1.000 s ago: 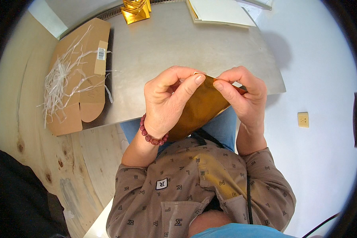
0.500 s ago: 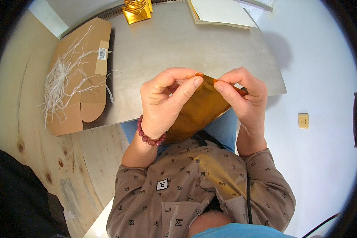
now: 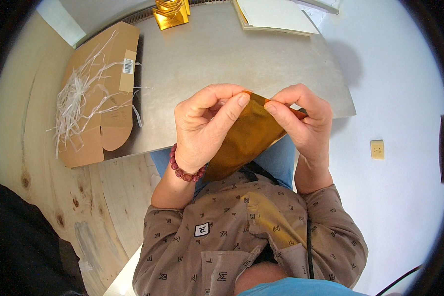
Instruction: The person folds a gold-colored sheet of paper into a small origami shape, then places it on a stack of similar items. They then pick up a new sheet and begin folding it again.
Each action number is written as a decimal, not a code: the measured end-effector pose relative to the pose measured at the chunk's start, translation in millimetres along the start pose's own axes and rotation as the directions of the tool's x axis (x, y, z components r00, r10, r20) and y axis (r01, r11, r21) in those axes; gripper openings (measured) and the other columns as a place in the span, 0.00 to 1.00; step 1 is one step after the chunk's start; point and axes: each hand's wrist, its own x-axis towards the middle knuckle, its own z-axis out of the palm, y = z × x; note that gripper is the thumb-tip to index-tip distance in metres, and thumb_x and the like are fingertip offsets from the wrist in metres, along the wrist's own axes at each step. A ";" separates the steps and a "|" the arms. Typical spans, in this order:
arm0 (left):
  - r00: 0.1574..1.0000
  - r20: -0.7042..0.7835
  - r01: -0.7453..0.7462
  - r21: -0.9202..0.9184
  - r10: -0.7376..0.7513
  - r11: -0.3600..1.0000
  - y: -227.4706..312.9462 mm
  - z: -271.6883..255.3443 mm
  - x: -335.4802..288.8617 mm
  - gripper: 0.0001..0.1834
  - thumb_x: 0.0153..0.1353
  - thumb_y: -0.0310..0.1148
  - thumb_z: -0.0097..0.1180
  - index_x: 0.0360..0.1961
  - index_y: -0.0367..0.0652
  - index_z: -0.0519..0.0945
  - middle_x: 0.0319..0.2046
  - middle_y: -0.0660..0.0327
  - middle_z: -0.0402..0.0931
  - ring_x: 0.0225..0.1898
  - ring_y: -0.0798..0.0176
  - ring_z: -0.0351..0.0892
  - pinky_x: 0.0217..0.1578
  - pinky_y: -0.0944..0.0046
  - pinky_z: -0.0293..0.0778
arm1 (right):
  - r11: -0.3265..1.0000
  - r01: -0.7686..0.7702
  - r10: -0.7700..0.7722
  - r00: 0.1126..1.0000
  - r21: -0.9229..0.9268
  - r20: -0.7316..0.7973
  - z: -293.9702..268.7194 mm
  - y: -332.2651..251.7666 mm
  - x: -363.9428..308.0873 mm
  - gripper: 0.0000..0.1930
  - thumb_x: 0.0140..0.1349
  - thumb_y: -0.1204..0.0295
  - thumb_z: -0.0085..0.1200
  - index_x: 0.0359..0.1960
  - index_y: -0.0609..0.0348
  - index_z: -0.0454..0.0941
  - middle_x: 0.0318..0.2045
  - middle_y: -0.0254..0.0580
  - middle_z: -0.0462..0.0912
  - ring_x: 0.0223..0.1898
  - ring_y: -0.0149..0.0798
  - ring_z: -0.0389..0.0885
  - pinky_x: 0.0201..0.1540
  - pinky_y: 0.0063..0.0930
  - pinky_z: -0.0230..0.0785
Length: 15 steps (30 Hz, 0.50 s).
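A sheet of shiny gold foil paper (image 3: pixel 249 130) hangs between my hands above my lap, just off the table's near edge. My left hand (image 3: pixel 209 116) pinches its upper edge between thumb and forefinger. On the same edge, a little to the right, my right hand (image 3: pixel 301 116) grips it with thumb and bent forefinger. The foil's lower part slopes toward my body, partly hidden behind my left wrist, which wears a dark red bead bracelet (image 3: pixel 185 172).
The grey table (image 3: pixel 197 64) carries a folded gold foil stack (image 3: pixel 170 17) at the back and white paper sheets (image 3: pixel 276 18) at back right. At left lies a flattened cardboard box (image 3: pixel 116 111) with clear plastic strips (image 3: pixel 76 98). A wall outlet (image 3: pixel 377 149) is at right.
My left thumb has shifted very slightly left along the foil's edge. Both hands keep their hold, and everything else looks the same.
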 end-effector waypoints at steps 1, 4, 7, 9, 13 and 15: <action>1.000 -0.015 0.007 0.000 -0.007 1.000 -0.5 0.1 -0.4 0.07 0.69 0.22 0.64 0.46 0.34 0.86 0.39 0.64 0.86 0.39 0.76 0.80 0.42 0.74 0.75 | 1.000 0.003 -0.003 1.000 -0.009 -0.001 0.2 0.3 0.2 0.05 0.61 0.76 0.70 0.33 0.60 0.85 0.28 0.33 0.86 0.29 0.24 0.82 0.30 0.19 0.71; 0.998 -0.063 -0.007 -0.006 0.007 1.000 -3.3 1.3 0.0 0.06 0.69 0.21 0.65 0.46 0.34 0.86 0.36 0.68 0.84 0.35 0.79 0.77 0.37 0.77 0.73 | 1.000 0.004 -0.004 1.000 -0.012 0.002 -0.7 1.6 0.5 0.06 0.61 0.75 0.71 0.33 0.61 0.85 0.27 0.33 0.85 0.29 0.24 0.81 0.30 0.20 0.71; 0.988 -0.129 -0.083 -0.008 0.082 0.996 -6.0 1.5 3.5 0.05 0.69 0.22 0.65 0.45 0.35 0.86 0.36 0.68 0.83 0.35 0.79 0.76 0.37 0.77 0.72 | 0.999 -0.047 0.046 0.999 0.011 0.022 -5.1 2.6 -0.2 0.07 0.60 0.74 0.71 0.34 0.61 0.84 0.26 0.32 0.84 0.28 0.24 0.79 0.32 0.20 0.70; 0.976 -0.183 -0.116 0.011 0.116 0.993 -5.8 0.7 4.9 0.05 0.69 0.22 0.64 0.44 0.35 0.85 0.36 0.68 0.82 0.35 0.79 0.75 0.37 0.77 0.71 | 0.997 -0.067 0.066 0.997 0.032 0.025 -7.2 4.4 0.1 0.07 0.60 0.74 0.72 0.34 0.61 0.84 0.27 0.31 0.83 0.29 0.23 0.78 0.33 0.20 0.69; 0.971 -0.215 -0.113 -0.040 0.102 0.993 -5.2 2.4 4.4 0.05 0.70 0.23 0.63 0.45 0.35 0.84 0.35 0.69 0.81 0.34 0.79 0.74 0.36 0.77 0.70 | 0.991 -0.092 0.089 0.996 0.093 0.029 -7.9 10.3 1.4 0.08 0.61 0.74 0.71 0.35 0.60 0.83 0.28 0.31 0.83 0.32 0.22 0.77 0.36 0.19 0.68; 0.956 -0.261 -0.144 -0.018 0.134 0.989 -6.9 5.2 4.3 0.05 0.71 0.23 0.62 0.46 0.35 0.84 0.35 0.69 0.81 0.33 0.79 0.73 0.35 0.77 0.69 | 0.974 -0.131 0.124 0.991 0.187 0.046 -9.5 12.8 1.3 0.08 0.62 0.75 0.70 0.38 0.59 0.81 0.30 0.30 0.83 0.34 0.21 0.77 0.37 0.18 0.68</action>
